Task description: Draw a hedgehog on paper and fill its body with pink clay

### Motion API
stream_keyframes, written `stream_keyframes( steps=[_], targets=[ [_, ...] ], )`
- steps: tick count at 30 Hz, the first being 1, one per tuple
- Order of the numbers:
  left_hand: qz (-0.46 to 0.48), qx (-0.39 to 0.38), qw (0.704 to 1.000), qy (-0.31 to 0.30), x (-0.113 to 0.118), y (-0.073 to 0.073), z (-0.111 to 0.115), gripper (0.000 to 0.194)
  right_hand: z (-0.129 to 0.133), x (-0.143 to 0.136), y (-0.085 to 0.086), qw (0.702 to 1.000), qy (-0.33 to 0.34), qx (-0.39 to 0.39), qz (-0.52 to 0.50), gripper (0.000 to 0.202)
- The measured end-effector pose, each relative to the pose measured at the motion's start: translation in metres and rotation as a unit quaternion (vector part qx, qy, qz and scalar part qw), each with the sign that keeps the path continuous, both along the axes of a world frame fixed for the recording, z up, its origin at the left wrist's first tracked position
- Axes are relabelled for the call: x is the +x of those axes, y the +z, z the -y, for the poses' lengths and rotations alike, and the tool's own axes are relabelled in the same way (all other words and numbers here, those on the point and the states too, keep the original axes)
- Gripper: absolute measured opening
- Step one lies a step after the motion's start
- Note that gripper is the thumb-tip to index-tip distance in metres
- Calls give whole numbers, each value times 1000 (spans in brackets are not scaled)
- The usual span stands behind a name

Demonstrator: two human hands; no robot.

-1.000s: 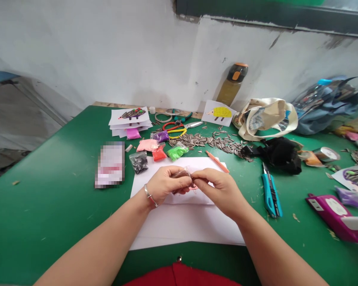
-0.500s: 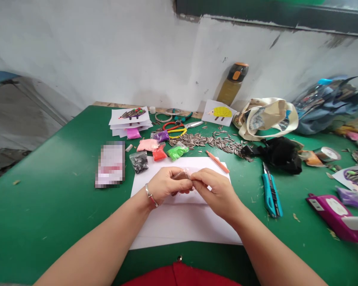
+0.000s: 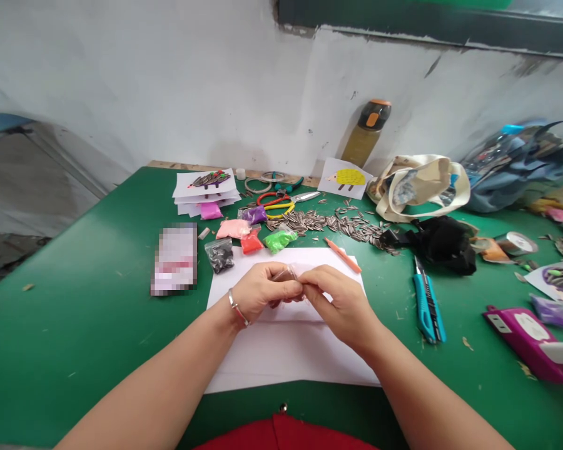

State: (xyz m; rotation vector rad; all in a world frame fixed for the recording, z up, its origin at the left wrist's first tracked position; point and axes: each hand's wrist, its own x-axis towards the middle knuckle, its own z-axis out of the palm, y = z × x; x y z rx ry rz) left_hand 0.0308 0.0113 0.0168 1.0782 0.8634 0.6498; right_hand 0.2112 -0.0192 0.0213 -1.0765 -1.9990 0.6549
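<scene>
Above the white paper (image 3: 291, 356), my left hand (image 3: 263, 290) is closed on a small clear packet with something brown in it (image 3: 285, 275). My right hand (image 3: 333, 294) touches it there, thumb and forefinger pinched together at the packet's right edge. What the right fingertips hold is too small to see clearly. Just behind the hands lie small bags of black (image 3: 219, 255), red (image 3: 251, 241), green (image 3: 279, 239) and pale pink (image 3: 233, 229) material. An orange pen-like stick (image 3: 342, 255) rests on the paper's back right part.
Sunflower seeds (image 3: 351, 226) and scissors (image 3: 304, 196) lie farther back. A teal cutter (image 3: 428, 303) and a magenta device (image 3: 530, 340) are on the right. On the left is a blurred-out phone-like object (image 3: 174, 259). A bottle (image 3: 366, 131) leans at the wall.
</scene>
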Motion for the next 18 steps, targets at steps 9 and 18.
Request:
stream_keyframes(
  steps=[9, 18],
  targets=[
    [-11, -7, 999, 30, 3, 5, 2, 8, 2, -3, 5, 994, -19, -95, -41, 12],
    [-49, 83, 981, 167, -10, 7, -12, 20, 0, 5, 9, 875, 97, -374, -291, 10]
  ],
)
